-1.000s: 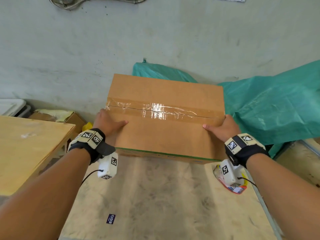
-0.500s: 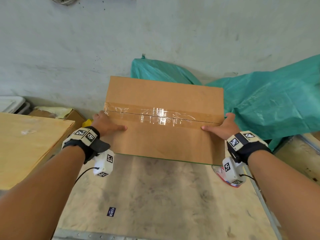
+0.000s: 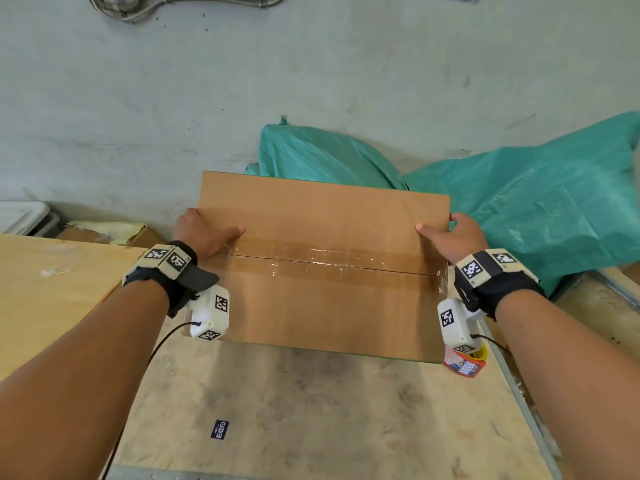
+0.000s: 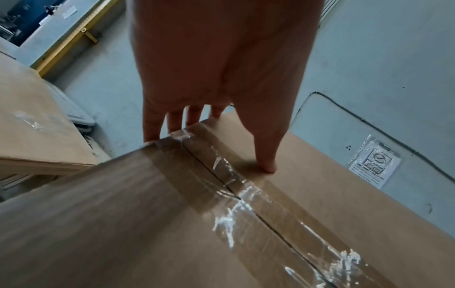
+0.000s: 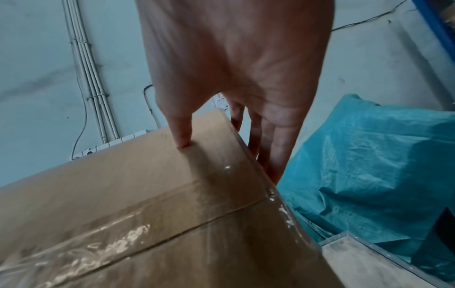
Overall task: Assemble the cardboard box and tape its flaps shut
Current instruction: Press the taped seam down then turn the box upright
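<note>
The closed cardboard box [image 3: 322, 209] is held over the far end of the plywood table [image 3: 311, 410], its top seam covered by clear tape [image 3: 325, 263]. My left hand [image 3: 202, 230] grips the box's left edge, thumb on top just beyond the tape, fingers down the side. At the right edge my right hand [image 3: 453, 233] grips the same way. The left wrist view shows the left hand [image 4: 221, 58] with its thumb pressed on the box [image 4: 320, 185]. In the right wrist view the right hand [image 5: 234, 48] clasps the box [image 5: 123, 185] corner.
A red and yellow tape roll [image 3: 465, 363] lies on the table under my right wrist. A green tarp [image 3: 536, 209] is heaped behind and to the right. A second wooden table [image 3: 52, 289] stands left, with an open carton [image 3: 114, 232] beyond it. The wall is close behind.
The box has come nearer to me and sits lower in view. Both hands have slid from the near flap to the far side of the tape seam.
</note>
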The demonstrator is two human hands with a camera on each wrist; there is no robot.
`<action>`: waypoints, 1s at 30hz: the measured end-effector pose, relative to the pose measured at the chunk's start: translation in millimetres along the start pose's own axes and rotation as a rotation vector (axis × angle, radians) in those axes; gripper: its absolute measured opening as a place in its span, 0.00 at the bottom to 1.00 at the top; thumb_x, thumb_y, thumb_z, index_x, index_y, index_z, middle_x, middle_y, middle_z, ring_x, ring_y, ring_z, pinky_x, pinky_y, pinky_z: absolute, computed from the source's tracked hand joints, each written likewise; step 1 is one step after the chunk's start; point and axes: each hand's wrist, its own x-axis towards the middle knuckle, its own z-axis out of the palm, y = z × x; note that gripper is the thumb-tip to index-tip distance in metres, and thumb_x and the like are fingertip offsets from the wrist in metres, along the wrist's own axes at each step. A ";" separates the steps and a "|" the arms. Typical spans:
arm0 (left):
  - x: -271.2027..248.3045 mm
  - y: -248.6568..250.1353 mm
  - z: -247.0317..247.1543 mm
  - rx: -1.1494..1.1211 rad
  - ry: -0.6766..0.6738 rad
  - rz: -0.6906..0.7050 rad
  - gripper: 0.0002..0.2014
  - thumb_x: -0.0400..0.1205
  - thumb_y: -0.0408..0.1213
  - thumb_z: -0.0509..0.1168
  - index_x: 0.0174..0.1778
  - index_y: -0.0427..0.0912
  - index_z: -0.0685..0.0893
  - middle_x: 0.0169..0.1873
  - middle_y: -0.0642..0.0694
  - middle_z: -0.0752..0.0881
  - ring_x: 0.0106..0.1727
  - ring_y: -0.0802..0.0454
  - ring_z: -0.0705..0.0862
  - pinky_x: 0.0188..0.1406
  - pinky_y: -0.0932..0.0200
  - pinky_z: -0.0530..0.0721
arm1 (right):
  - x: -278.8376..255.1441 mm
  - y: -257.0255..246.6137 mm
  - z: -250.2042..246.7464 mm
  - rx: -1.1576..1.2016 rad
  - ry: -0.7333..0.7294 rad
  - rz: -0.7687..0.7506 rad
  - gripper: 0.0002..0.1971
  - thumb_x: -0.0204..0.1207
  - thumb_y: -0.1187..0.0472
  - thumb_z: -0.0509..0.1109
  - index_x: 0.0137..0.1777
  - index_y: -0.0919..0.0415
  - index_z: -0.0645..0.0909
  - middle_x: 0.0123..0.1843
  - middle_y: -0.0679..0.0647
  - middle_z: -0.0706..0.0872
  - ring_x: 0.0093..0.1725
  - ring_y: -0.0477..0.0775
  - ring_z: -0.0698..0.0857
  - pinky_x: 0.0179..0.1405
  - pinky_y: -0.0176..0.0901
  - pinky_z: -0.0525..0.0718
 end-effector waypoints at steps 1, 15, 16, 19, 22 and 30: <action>-0.7 2.0 0.1 -0.006 0.009 0.006 0.47 0.68 0.56 0.76 0.75 0.32 0.65 0.72 0.35 0.73 0.72 0.36 0.73 0.69 0.43 0.74 | 0.3 1.3 -0.2 0.003 0.010 -0.007 0.30 0.72 0.46 0.76 0.69 0.63 0.77 0.68 0.60 0.83 0.65 0.64 0.81 0.61 0.51 0.77; -34.4 -45.6 43.1 -0.365 -0.053 -0.103 0.48 0.61 0.53 0.81 0.71 0.40 0.62 0.67 0.39 0.78 0.66 0.39 0.80 0.65 0.40 0.80 | -27.9 63.6 31.4 0.109 -0.047 0.082 0.35 0.67 0.52 0.82 0.69 0.59 0.68 0.63 0.61 0.83 0.60 0.62 0.84 0.53 0.45 0.77; -39.0 -50.8 46.1 -0.392 -0.069 -0.118 0.48 0.62 0.55 0.80 0.71 0.40 0.62 0.67 0.40 0.78 0.67 0.39 0.79 0.65 0.41 0.80 | -31.5 69.6 34.0 0.102 -0.066 0.089 0.35 0.67 0.53 0.82 0.69 0.59 0.68 0.63 0.61 0.83 0.60 0.62 0.83 0.53 0.46 0.77; -52.0 -62.7 54.2 -0.405 -0.107 -0.145 0.46 0.69 0.53 0.76 0.75 0.36 0.60 0.69 0.41 0.75 0.69 0.40 0.77 0.60 0.51 0.78 | -42.1 84.7 40.2 0.073 -0.115 0.127 0.38 0.64 0.55 0.84 0.69 0.62 0.66 0.63 0.61 0.81 0.61 0.63 0.83 0.57 0.51 0.80; -56.0 -76.5 58.8 -0.488 -0.165 -0.143 0.46 0.67 0.56 0.76 0.73 0.38 0.61 0.68 0.42 0.76 0.62 0.46 0.78 0.53 0.55 0.78 | -54.5 98.1 47.6 0.092 -0.131 0.179 0.41 0.62 0.58 0.86 0.69 0.62 0.64 0.62 0.61 0.81 0.61 0.65 0.82 0.60 0.61 0.82; -44.2 -62.3 37.5 -0.375 -0.096 -0.115 0.43 0.74 0.69 0.60 0.74 0.37 0.66 0.68 0.41 0.77 0.67 0.41 0.77 0.61 0.50 0.74 | -51.4 84.2 30.7 0.132 -0.149 0.226 0.40 0.68 0.32 0.71 0.71 0.58 0.68 0.61 0.54 0.79 0.58 0.60 0.82 0.55 0.52 0.79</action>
